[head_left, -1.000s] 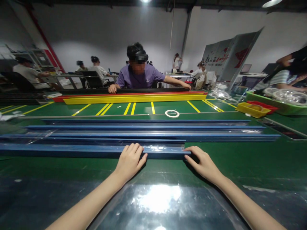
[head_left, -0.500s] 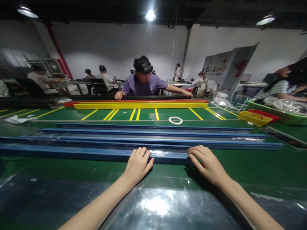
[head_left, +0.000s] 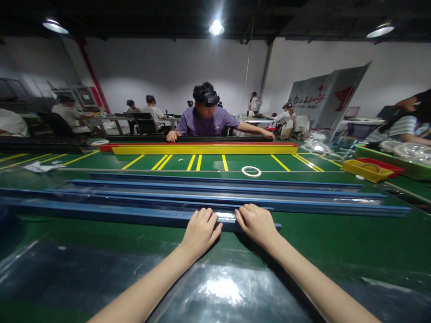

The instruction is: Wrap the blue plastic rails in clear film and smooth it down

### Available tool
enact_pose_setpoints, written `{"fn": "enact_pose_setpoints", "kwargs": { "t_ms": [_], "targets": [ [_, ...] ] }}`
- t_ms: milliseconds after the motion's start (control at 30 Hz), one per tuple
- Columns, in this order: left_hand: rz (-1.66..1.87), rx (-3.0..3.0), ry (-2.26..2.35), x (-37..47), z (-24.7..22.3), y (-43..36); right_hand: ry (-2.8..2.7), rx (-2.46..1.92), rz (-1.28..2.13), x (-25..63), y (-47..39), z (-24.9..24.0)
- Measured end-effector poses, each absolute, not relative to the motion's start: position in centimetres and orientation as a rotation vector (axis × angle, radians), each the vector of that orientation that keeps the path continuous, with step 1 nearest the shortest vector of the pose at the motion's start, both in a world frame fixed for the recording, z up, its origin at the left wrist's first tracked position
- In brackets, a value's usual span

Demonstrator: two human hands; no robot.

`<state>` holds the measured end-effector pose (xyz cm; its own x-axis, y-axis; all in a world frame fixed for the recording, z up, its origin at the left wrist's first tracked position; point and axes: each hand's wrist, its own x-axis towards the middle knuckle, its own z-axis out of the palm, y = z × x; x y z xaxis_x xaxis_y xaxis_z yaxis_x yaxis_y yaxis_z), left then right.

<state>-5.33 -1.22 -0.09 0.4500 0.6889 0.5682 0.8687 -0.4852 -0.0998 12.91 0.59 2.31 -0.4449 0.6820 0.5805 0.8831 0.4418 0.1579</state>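
Observation:
The nearest long blue channel strip (head_left: 134, 213) lies across the green table, and both my hands are on its right part. My left hand (head_left: 202, 228) is closed over the strip, fingers curled over the top and thumb along the near side. My right hand (head_left: 256, 223) grips it a short way in from the right end, fingers curled; its thumb is mostly hidden. Between the hands, shiny clear film (head_left: 226, 216) shows inside the channel. Several similar blue strips (head_left: 303, 202) lie parallel just behind.
Clear plastic sheeting (head_left: 188, 291) covers the table's near side. Farther back are a white tape ring (head_left: 251, 171), a yellow strip (head_left: 205, 150), a red strip (head_left: 286, 144) and a yellow tray (head_left: 363, 171). A co-worker in a purple shirt (head_left: 208, 123) handles a dark strip opposite.
My right hand has moved left from the strip's right end, closer to my left hand, and now lies over the strip. The view has shifted slightly left.

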Motion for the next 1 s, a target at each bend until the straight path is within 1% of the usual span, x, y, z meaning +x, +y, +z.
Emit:
{"fn": "enact_pose_setpoints", "kwargs": {
  "t_ms": [267, 700, 833, 1000],
  "targets": [
    [-0.670, -2.320, -1.317, -5.3, -0.3, -1.1, -2.261, -1.409, -0.555, 12.2, 1.0, 1.6],
    [-0.735, -2.338, -1.290, -5.6, -0.2, -1.1, -2.226, -1.267, -0.672, 13.2, 1.8, 1.0],
    [-0.743, -2.344, -1.273, -5.6, -0.2, -1.1, -2.237, -1.233, -0.724, 15.4, 1.7, 0.9],
    [-0.751, -2.338, -1.215, -5.5, -0.2, -1.2, -2.220, -1.232, -0.825, 20.5, 1.4, 0.7]
  ]
}}
